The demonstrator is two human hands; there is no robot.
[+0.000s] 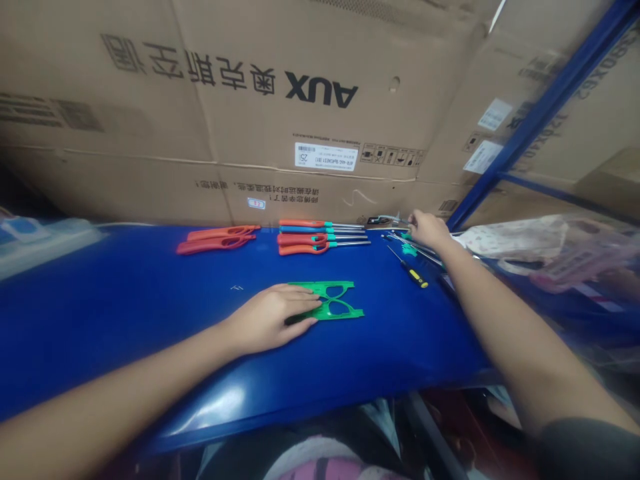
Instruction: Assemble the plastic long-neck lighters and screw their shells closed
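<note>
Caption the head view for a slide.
Left hand rests flat on green handle shells on blue table; right hand reaches metal rods near orange lighters.

Blue worktable [100, 313], stacked cardboard boxes [250, 100] behind, blue shelf frame [540, 113] at right

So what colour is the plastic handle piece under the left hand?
The plastic handle piece is green, seen in the head view.

On our table [125, 307], handle halves [337, 303] lie under our left hand [270, 320], lighters [320, 238] behind them, a screwdriver [410, 268] to the right, cardboard boxes [250, 100] behind all
</note>
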